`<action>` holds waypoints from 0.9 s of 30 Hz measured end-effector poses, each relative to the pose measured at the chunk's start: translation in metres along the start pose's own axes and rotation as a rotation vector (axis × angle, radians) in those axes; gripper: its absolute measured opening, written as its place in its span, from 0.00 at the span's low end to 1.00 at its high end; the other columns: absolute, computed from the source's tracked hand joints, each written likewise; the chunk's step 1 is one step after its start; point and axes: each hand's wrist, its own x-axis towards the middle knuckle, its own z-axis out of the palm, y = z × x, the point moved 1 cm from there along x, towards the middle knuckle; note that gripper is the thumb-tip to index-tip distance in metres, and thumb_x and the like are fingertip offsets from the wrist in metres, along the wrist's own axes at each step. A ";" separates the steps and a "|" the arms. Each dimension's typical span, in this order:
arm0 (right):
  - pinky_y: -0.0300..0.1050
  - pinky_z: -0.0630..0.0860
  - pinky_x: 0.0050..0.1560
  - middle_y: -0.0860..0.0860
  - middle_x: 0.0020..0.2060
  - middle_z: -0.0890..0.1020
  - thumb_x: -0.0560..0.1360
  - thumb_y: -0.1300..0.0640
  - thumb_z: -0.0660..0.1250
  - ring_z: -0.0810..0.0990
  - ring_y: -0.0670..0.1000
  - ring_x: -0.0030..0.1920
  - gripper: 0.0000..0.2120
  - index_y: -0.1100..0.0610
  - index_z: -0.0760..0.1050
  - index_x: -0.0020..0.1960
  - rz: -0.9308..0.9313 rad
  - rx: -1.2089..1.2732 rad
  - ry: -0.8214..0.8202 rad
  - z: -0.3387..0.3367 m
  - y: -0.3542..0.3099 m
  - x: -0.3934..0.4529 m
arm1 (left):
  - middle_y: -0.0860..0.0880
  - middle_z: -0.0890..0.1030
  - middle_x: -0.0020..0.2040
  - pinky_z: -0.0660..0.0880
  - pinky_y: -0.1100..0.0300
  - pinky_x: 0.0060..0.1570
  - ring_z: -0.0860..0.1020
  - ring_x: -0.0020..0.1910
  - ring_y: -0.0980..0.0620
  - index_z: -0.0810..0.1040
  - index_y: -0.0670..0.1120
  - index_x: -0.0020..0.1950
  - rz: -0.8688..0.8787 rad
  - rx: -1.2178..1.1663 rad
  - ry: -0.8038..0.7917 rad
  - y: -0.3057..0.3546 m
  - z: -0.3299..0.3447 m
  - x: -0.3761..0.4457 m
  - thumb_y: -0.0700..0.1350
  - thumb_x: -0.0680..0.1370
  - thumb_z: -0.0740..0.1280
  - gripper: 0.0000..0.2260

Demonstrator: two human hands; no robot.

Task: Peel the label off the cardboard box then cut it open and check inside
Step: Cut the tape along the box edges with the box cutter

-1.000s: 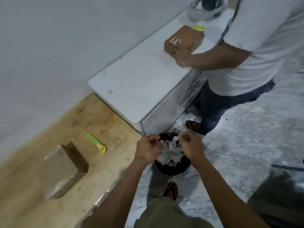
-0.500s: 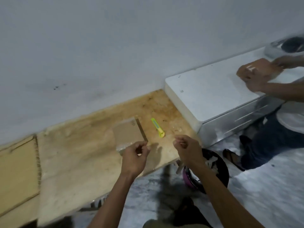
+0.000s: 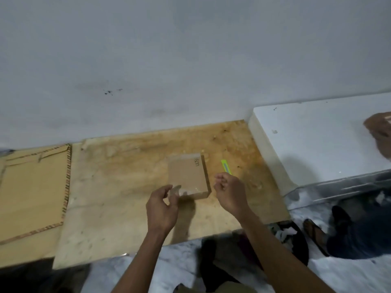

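A small flat cardboard box (image 3: pixel 187 174) lies on the wooden tabletop (image 3: pixel 127 187), its top bare brown with a little dark print near one edge. A yellow-green utility knife (image 3: pixel 226 166) lies just right of the box. My left hand (image 3: pixel 163 208) hovers at the box's near left corner, fingers curled but apart, holding nothing I can see. My right hand (image 3: pixel 230 192) hangs near the box's right side, over the knife's near end, fingers loosely curled and empty.
A flat cardboard sheet (image 3: pixel 31 187) lies at the left of the table. A white cabinet (image 3: pixel 317 140) stands to the right, where another person's hand holds a brown box (image 3: pixel 379 127). A black bin (image 3: pixel 296 240) with paper scraps sits on the floor by that person's sandalled foot (image 3: pixel 315 231).
The view has swung left from the bin to the table. Both my hands have moved from above the bin up to the cardboard box.
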 end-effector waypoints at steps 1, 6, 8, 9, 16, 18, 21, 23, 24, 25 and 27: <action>0.36 0.74 0.49 0.52 0.49 0.85 0.76 0.62 0.65 0.83 0.50 0.50 0.10 0.58 0.80 0.56 0.038 -0.022 0.010 0.002 0.004 0.010 | 0.44 0.81 0.58 0.69 0.63 0.49 0.79 0.55 0.48 0.80 0.46 0.62 -0.009 0.031 0.004 0.002 0.005 0.006 0.48 0.78 0.69 0.14; 0.37 0.71 0.49 0.55 0.52 0.83 0.76 0.63 0.66 0.82 0.55 0.54 0.11 0.59 0.79 0.57 0.221 -0.011 0.067 0.007 0.032 0.057 | 0.39 0.74 0.62 0.71 0.56 0.56 0.75 0.61 0.40 0.76 0.45 0.66 -0.019 0.140 -0.024 0.010 0.033 0.043 0.54 0.76 0.64 0.22; 0.42 0.73 0.48 0.58 0.50 0.83 0.74 0.64 0.67 0.81 0.59 0.52 0.11 0.58 0.80 0.55 0.255 -0.045 0.099 0.006 0.044 0.071 | 0.39 0.70 0.67 0.72 0.50 0.61 0.71 0.65 0.39 0.73 0.46 0.69 -0.049 0.186 -0.034 0.009 0.044 0.054 0.58 0.76 0.62 0.25; 0.44 0.74 0.46 0.58 0.49 0.83 0.73 0.64 0.67 0.81 0.59 0.51 0.10 0.58 0.80 0.54 0.275 -0.065 0.106 0.006 0.049 0.078 | 0.39 0.67 0.70 0.72 0.48 0.63 0.68 0.68 0.39 0.71 0.48 0.71 -0.069 0.202 -0.038 0.009 0.049 0.059 0.60 0.76 0.63 0.27; 0.49 0.76 0.45 0.59 0.49 0.83 0.72 0.60 0.70 0.81 0.61 0.51 0.09 0.56 0.80 0.52 0.329 -0.210 0.073 0.008 0.072 0.101 | 0.41 0.58 0.76 0.70 0.38 0.65 0.62 0.73 0.37 0.61 0.53 0.74 -0.129 0.238 -0.054 0.005 0.077 0.078 0.64 0.74 0.67 0.33; 0.49 0.76 0.44 0.59 0.47 0.83 0.71 0.61 0.71 0.80 0.62 0.49 0.07 0.57 0.80 0.49 0.308 -0.219 0.089 0.008 0.074 0.104 | 0.42 0.58 0.76 0.70 0.37 0.65 0.62 0.73 0.37 0.62 0.53 0.74 -0.141 0.232 -0.064 0.002 0.082 0.078 0.61 0.74 0.68 0.32; 0.51 0.77 0.46 0.57 0.46 0.82 0.68 0.60 0.73 0.80 0.61 0.50 0.07 0.56 0.80 0.46 0.292 -0.268 0.099 0.012 0.078 0.109 | 0.44 0.57 0.76 0.72 0.39 0.64 0.63 0.72 0.38 0.62 0.53 0.74 -0.152 0.201 -0.081 -0.005 0.087 0.078 0.61 0.75 0.67 0.31; 0.51 0.79 0.48 0.56 0.47 0.82 0.68 0.58 0.74 0.80 0.61 0.51 0.08 0.55 0.80 0.46 0.319 -0.291 0.098 0.015 0.079 0.110 | 0.46 0.57 0.76 0.73 0.38 0.63 0.63 0.72 0.39 0.61 0.54 0.74 -0.149 0.188 -0.080 -0.007 0.089 0.077 0.62 0.76 0.66 0.30; 0.52 0.79 0.48 0.55 0.47 0.81 0.68 0.57 0.74 0.80 0.60 0.51 0.08 0.55 0.80 0.46 0.326 -0.296 0.096 0.016 0.079 0.111 | 0.46 0.57 0.76 0.73 0.39 0.63 0.64 0.72 0.39 0.61 0.53 0.74 -0.138 0.192 -0.072 -0.008 0.089 0.076 0.61 0.76 0.66 0.30; 0.51 0.79 0.48 0.55 0.47 0.81 0.68 0.57 0.74 0.80 0.60 0.51 0.07 0.55 0.80 0.46 0.331 -0.294 0.090 0.017 0.080 0.112 | 0.46 0.57 0.76 0.73 0.39 0.62 0.64 0.72 0.40 0.61 0.53 0.74 -0.126 0.199 -0.064 -0.008 0.089 0.075 0.61 0.77 0.66 0.29; 0.46 0.76 0.48 0.56 0.46 0.82 0.69 0.59 0.73 0.80 0.59 0.50 0.06 0.56 0.81 0.46 0.358 -0.251 0.059 0.020 0.080 0.114 | 0.46 0.57 0.76 0.73 0.40 0.62 0.63 0.72 0.40 0.62 0.53 0.75 -0.108 0.211 -0.059 -0.008 0.088 0.073 0.61 0.77 0.65 0.29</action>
